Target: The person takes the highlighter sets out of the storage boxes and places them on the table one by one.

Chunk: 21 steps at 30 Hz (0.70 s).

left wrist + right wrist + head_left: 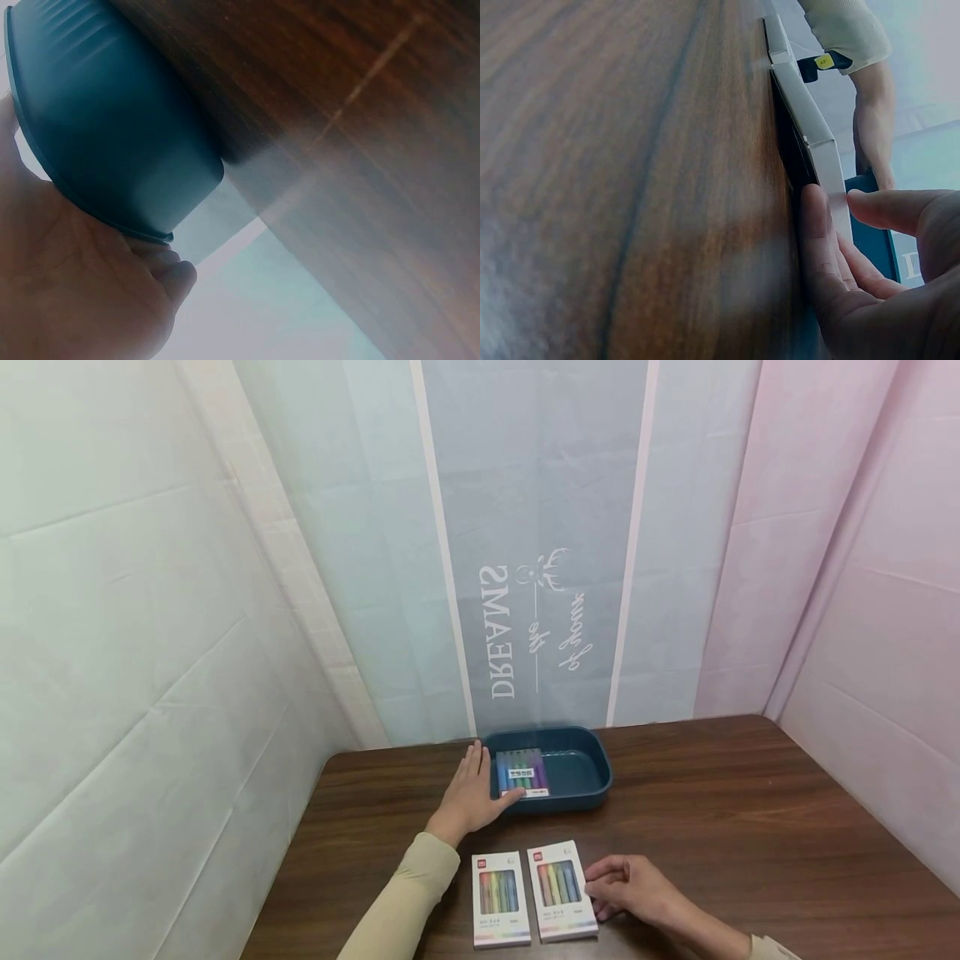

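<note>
My left hand [470, 793] rests along the left end of a dark blue tray [581, 772], fingers straight on the rim and thumb stretched toward its front edge. The left wrist view has the palm right at the tray's rim [112, 221]. A clear pack of coloured pens [522, 770] lies in the tray's left part. My right hand [633, 887] pinches the right edge of a white windowed box of coloured pens [561, 893]. In the right wrist view, thumb and fingers hold that box [826, 169], which tilts slightly, a dark gap showing beneath its near edge.
A second white box of coloured pens [501, 900] lies close on the left of the held one. The brown wood-grain table [712, 810] ends at a hanging printed cloth [536, 485] behind the tray. Pale cloth walls stand on both sides.
</note>
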Each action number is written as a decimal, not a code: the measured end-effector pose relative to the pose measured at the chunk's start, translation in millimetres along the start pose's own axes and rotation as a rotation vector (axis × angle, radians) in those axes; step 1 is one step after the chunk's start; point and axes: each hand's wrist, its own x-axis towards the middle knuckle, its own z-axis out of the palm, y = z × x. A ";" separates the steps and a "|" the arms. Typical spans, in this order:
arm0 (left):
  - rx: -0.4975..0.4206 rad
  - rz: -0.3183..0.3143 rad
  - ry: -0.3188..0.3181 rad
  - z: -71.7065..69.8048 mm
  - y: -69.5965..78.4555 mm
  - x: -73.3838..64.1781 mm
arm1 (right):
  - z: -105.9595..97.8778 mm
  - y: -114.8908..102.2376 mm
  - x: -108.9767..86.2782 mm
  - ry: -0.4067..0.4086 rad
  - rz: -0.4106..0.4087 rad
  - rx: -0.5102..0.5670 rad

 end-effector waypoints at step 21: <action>-0.002 -0.001 -0.006 0.8 -0.3 1.4 | -1.8 2.1 0.7 0.020 -0.004 -0.005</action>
